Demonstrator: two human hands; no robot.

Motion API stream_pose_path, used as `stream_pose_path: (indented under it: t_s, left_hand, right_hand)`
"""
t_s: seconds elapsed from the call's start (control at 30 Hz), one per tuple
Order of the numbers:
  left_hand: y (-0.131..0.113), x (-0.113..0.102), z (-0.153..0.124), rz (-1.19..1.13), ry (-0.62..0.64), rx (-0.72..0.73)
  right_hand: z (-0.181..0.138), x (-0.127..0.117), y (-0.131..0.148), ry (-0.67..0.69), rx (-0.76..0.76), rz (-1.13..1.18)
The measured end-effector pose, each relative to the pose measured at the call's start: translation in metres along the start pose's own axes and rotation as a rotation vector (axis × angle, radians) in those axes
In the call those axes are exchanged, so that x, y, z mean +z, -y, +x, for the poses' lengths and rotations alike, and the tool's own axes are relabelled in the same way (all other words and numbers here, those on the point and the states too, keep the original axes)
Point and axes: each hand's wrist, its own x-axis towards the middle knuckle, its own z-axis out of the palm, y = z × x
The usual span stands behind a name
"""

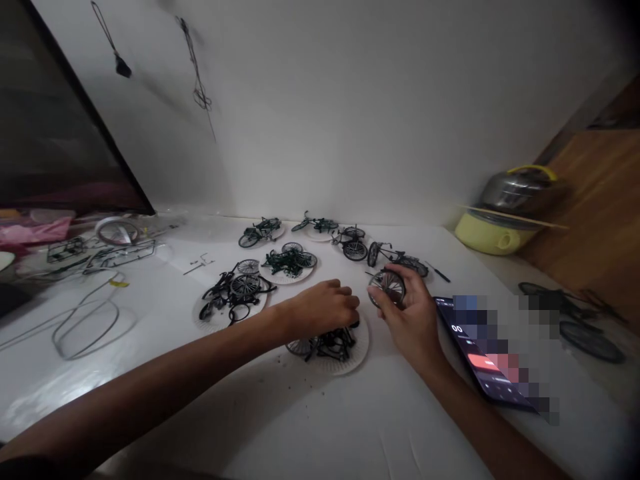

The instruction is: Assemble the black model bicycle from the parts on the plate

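Hands: apart but close, fingertips nearly meeting above the front plate.
Right hand point(407, 320): clamped on a small spoked wheel point(387, 288), gripping its rim between thumb and fingers.
Left hand point(321, 309): curled down, fingertips point(353, 302) at dark model bicycle parts point(333, 345); whether it grips anything, I cannot tell.
Below the left hand: those parts lie on a white paper plate point(363, 353), with a spoked model wheel point(300, 347) at their left edge.
Just past the right hand: a part-built model bicycle point(395, 255) lies on the white table point(310, 427), with a small black screwdriver point(439, 272) beside it.
Right of the right hand: a phone point(475, 353) lies by the wrist, its screen partly pixelated.
Ahead of the hands: further plates of dark bicycle pieces point(287, 263) and small bicycles point(320, 225) spread in a loose cluster.
Left of the left hand: a loaded plate point(210, 320) holds a heap of wheels and frames point(237, 290).
Far left: bent wire hoops point(87, 327) and flat frame pieces point(117, 255) lie on the table.
Far right: a yellow cooker point(493, 233) sits under a steel pot point(520, 190), and a dark bicycle model point(570, 320) lies off the table.
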Motion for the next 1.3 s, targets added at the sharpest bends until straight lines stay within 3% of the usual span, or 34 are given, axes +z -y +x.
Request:
stream_pose_path:
  t_s: [0.23,0.67,0.77,0.93,1.17,1.3]
  left_hand:
    - [-0.003,0.007,0.003,0.046,-0.007,0.046]
    - [-0.007,0.007,-0.003,0.025,0.005,-0.007]
    - [-0.003,0.004,-0.006,-0.002,-0.031,-0.063]
    - [0.005,0.002,-0.022,-0.143,-0.215,-0.221]
    - [0.01,-0.009,-0.044,-0.176,-0.376,-0.27]
    - [0.007,-0.008,-0.052,-0.158,-0.34,-0.288]
  right_hand:
    - [0.003,-0.002,-0.003,0.057,0.019,0.021]
    - [0.005,-0.003,-0.006,0.088,0.041,-0.029]
    - [0.003,-0.002,-0.007,0.096,0.043,-0.021]
    - [0.001,-0.002,-0.005,0.164,0.049,-0.043]
    - [-0.002,-0.002,-0.004,0.244,0.037,-0.101]
    - [-0.003,-0.002,-0.005,0.284,0.016,-0.133]
